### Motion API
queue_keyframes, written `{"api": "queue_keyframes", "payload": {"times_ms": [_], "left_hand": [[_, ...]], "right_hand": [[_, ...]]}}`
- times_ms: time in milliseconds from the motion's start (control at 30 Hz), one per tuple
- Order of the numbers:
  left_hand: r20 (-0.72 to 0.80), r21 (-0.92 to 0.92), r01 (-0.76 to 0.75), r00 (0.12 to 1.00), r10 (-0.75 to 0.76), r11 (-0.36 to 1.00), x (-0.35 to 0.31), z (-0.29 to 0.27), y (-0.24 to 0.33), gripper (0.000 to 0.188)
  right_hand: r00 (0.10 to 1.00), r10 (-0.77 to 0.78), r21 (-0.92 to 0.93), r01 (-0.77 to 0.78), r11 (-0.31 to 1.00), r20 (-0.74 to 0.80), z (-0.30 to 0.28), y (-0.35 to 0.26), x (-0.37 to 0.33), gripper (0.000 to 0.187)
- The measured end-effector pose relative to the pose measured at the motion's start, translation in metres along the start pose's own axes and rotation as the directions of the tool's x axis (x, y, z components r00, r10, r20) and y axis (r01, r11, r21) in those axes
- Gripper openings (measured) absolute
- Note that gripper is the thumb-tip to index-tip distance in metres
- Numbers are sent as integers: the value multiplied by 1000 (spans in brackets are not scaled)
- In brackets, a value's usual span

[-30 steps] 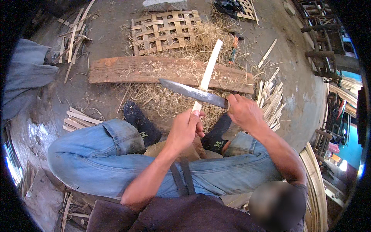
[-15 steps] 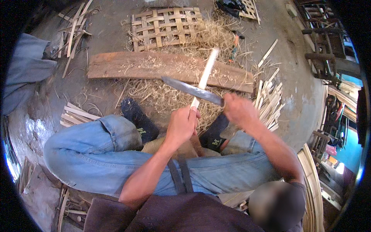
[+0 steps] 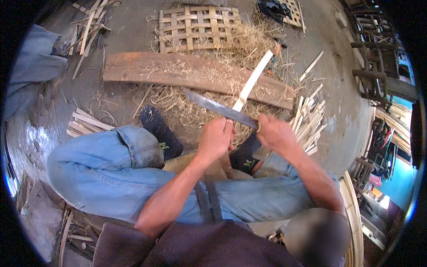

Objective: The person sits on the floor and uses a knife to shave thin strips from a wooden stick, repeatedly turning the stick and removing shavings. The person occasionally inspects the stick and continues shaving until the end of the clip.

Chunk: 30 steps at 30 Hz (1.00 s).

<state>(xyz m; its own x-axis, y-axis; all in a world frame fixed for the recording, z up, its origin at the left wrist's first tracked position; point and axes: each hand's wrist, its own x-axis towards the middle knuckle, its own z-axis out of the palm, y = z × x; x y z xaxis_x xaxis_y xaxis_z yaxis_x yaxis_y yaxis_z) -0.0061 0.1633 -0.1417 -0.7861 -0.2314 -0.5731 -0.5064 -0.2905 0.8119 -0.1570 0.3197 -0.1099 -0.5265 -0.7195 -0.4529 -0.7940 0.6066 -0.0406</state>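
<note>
Sitting over the floor (image 3: 111,102) beyond a long plank (image 3: 178,73), the person is steadying a pale bamboo strip (image 3: 251,82) in a closed left hand (image 3: 216,139) grip while the right hand (image 3: 275,133) is clasping a long knife (image 3: 220,109) (best kept shallow, edge angled away).

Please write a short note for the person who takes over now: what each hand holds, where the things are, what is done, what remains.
Left hand: closed around the lower end of the bamboo strip, which points up and away.
Right hand: grips the handle of the long knife; the blade lies across the strip, just above the left hand.
Done: shavings cover the floor; cut strips are piled to the right, by the wooden plank.
Left: the strip's upper length looks not yet shaved.
</note>
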Motion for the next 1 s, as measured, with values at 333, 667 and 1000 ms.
{"api": "queue_keyframes", "payload": {"times_ms": [333,667,1000], "left_hand": [[-27,-82,-9,1000,7,997,7,-3,-3,38],[-39,-117,-31,999,27,993,1,-2,-3,38],[133,-521,211,977,-166,827,4,-5,1,31]], "right_hand": [[999,-1,5,1,1000,49,-13,7,8,14],[998,7,-34,-9,999,-63,-7,3,4,11],[1000,-9,31,9,999,-12,-20,-5,-3,19]]}}
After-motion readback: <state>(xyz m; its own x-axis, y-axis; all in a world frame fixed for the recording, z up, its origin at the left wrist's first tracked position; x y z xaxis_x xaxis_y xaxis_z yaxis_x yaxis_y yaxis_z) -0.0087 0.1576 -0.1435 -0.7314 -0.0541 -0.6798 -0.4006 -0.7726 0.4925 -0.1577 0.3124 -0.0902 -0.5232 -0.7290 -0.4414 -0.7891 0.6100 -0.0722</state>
